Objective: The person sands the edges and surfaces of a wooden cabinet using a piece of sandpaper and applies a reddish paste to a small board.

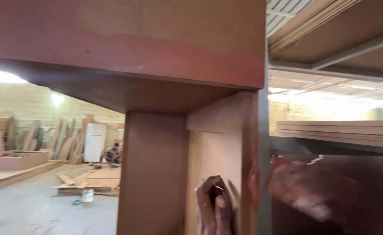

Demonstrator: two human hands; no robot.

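Brown board upright is steadied by the left hand, fingers curled against it; the right hand, blurred, cannot be told open or closed

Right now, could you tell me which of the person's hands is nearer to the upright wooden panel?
Left. The left hand rests against the upright wooden panel. The right hand, blurred, is off to its right, past the panel's red-stained edge.

Single head view, close against brown cabinet, facing forward, workshop floor far left.
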